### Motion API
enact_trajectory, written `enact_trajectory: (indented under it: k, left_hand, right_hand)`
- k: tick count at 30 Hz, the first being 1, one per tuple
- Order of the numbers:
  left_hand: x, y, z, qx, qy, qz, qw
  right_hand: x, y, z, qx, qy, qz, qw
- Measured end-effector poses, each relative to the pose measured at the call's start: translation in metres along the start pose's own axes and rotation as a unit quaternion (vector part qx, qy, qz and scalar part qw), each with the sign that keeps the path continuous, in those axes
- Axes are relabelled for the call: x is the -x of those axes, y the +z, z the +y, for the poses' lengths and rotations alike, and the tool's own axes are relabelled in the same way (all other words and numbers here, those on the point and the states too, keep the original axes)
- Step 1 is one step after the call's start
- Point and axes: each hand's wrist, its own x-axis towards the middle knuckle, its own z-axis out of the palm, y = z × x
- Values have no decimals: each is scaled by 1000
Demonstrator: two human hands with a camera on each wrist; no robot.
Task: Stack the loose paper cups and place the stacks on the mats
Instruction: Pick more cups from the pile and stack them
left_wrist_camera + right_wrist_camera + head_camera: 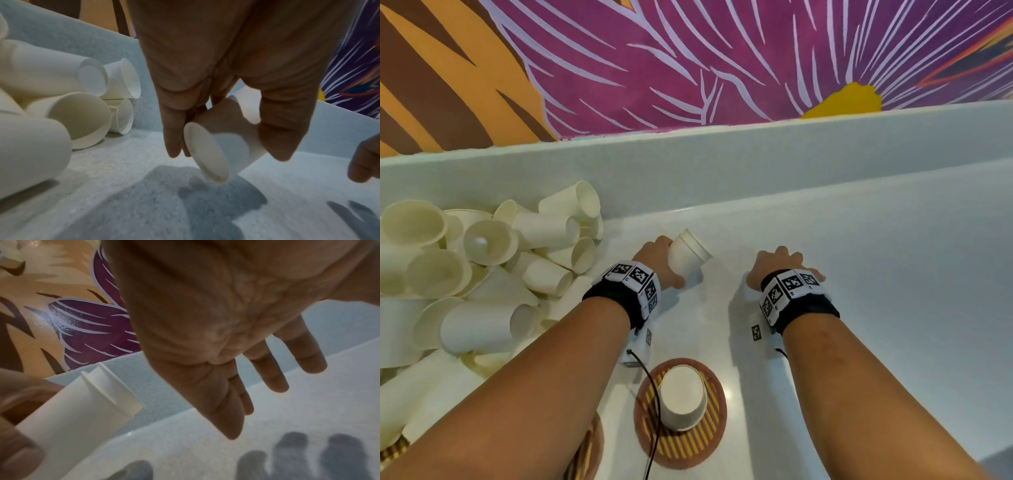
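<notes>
Left hand (659, 262) grips nested paper cups (688, 253); right hand (779, 267) spread, empty; loose cup pile (482, 267) left; upside-down cup (683, 397) on striped mat (709, 442).

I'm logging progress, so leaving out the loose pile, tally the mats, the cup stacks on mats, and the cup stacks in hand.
Mats: 3 (whole, partly under the left forearm, edge at bottom left)
Stack on mat: 1
Stack in left hand: 1
Total: 5

The counter (876, 274) right of the mat (714, 442) is being left open; its left is being blocked by the cup pile (482, 274).
</notes>
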Motion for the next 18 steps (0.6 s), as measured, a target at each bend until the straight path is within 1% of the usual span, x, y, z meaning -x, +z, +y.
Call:
enact_trajectory:
  k: [4, 6, 10, 13, 18]
  left_hand:
    - [9, 4, 4, -8, 8, -2, 1000]
    - [14, 5, 4, -8, 8, -1, 1000]
    - [23, 4, 2, -16, 12, 2, 1000]
    - [29, 5, 0, -17, 15, 8, 1000]
    - [35, 6, -2, -4, 28, 11, 1000]
  right_hand:
    - [17, 12, 14, -1, 7, -43, 999]
    - [28, 19, 19, 7, 5, -50, 999]
    - [46, 38, 24, 39, -16, -81, 996]
    - [59, 47, 22, 46, -26, -92, 994]
    - [70, 51, 24, 10, -35, -95, 995]
